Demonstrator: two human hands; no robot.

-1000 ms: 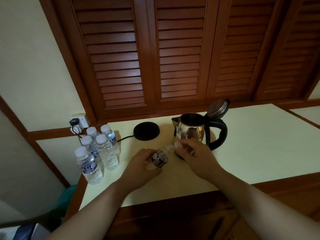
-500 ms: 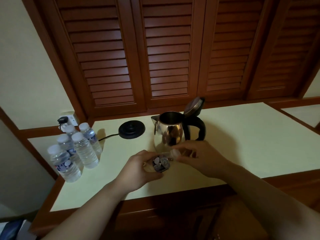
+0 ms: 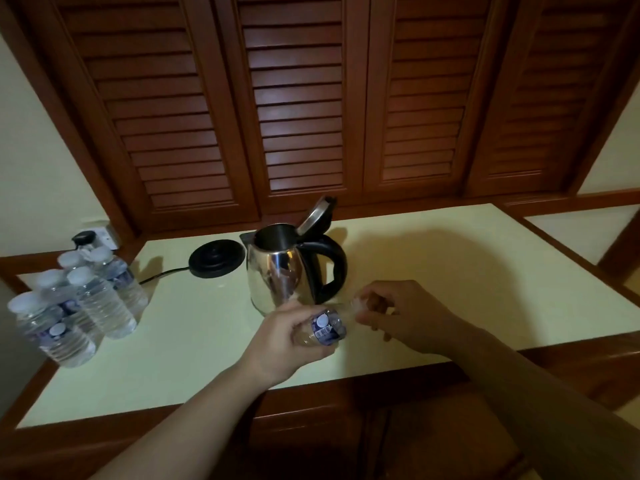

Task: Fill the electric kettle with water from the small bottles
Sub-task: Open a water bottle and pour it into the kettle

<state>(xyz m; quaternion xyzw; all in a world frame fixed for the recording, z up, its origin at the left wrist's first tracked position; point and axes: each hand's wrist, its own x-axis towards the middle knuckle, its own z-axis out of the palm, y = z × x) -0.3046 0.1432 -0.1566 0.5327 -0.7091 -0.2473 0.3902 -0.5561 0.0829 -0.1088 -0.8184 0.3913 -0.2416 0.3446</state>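
Head view, low light. Left hand [image 3: 292,337] at lower centre of the frame grips a small water bottle [image 3: 325,330], fingers wrapped round the body; the bottle lies roughly sideways, label with a barcode facing the camera, neck pointing right. Right hand [image 3: 405,315] sits just right of it, thumb and fingers curled and pinching at the bottle's cap [image 3: 358,303]; the cap is blurred, so cannot tell if it is seated on the neck or already loose. Both hands are held just in front of the kettle [image 3: 282,271], which stands at centre frame on the pale counter [image 3: 450,265], off its base. It is steel with a black handle on its right side, the lid [image 3: 317,214] hinged up and open, spout toward the left. Cannot tell the water level inside. Black round base [image 3: 217,258] sits just left of the kettle, not touching it, with its cord [image 3: 162,273] running left toward a wall socket [image 3: 104,235] at the left edge, where a black plug [image 3: 84,238] is in. Cluster of five capped bottles [image 3: 79,303] stands upright at the left end of the counter, packed close together, well apart from the kettle. Brown louvred shutters [image 3: 311,109] fill the upper frame behind the counter. Wood trim [image 3: 381,379] runs along the counter's near edge.
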